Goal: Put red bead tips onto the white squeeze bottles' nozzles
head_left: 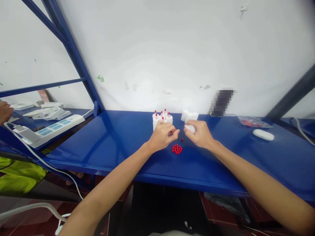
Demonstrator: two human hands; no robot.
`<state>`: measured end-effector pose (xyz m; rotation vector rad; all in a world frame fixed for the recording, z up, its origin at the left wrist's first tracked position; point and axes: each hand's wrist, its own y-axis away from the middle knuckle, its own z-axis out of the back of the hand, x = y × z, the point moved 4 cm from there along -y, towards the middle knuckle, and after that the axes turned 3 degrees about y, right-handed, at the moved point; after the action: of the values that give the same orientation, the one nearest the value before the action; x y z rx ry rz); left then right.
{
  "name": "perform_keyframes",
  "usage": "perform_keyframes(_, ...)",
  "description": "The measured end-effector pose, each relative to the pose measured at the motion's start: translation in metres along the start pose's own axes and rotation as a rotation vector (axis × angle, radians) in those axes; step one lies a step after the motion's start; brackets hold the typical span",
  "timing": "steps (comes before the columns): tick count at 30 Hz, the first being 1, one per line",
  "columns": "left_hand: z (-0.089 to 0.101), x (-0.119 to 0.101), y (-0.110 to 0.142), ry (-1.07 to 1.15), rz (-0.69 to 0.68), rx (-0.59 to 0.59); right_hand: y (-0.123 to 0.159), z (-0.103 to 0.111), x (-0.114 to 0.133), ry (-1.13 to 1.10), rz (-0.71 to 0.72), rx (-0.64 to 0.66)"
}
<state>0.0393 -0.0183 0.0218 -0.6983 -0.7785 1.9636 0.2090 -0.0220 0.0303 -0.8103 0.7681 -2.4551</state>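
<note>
Red caps (177, 149) lie bunched on the blue table (118, 141) in the head view, and the right hand (201, 133) clamps its fingers round a white bottle (191, 128) just beyond! Left hand (162, 135), knuckles up, curls thumb and fingers inward; can't tell if they pinch anything. Looks like cap-fitting, calling for careful alignment next.

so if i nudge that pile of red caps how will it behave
The red caps look tiny, so probably light. Lying loose together, they would likely scatter. The blue table looks glossy, so they may slide easily.
</note>
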Motion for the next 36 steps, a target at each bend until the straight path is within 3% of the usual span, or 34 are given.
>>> perform_keyframes(4, -0.001, 0.004, 0.003, -0.002, 0.053, 0.007, 0.0, -0.003, 0.017, 0.025, 0.122, 0.063)
perform_keyframes(9, -0.005, 0.007, 0.008, 0.091, 0.041, 0.043, 0.004, -0.014, 0.019, 0.071, 0.084, 0.229)
perform_keyframes(14, -0.005, 0.006, 0.008, 0.077, 0.008, 0.151, 0.006, -0.013, 0.02, 0.053, 0.093, 0.257)
perform_keyframes(18, -0.003, 0.005, 0.007, 0.029, -0.041, 0.166, 0.005, -0.013, 0.02, 0.075, 0.105, 0.3)
perform_keyframes(27, -0.006, 0.004, 0.008, -0.067, -0.066, 0.242, 0.008, -0.012, 0.017, -0.036, 0.134, 0.303)
perform_keyframes(32, -0.011, 0.005, 0.008, -0.084, -0.055, 0.322, 0.006, -0.016, 0.011, -0.088, 0.001, 0.313)
perform_keyframes(36, -0.011, 0.005, 0.007, -0.088, -0.034, 0.349, 0.003, -0.013, 0.005, -0.079, -0.018, 0.221)
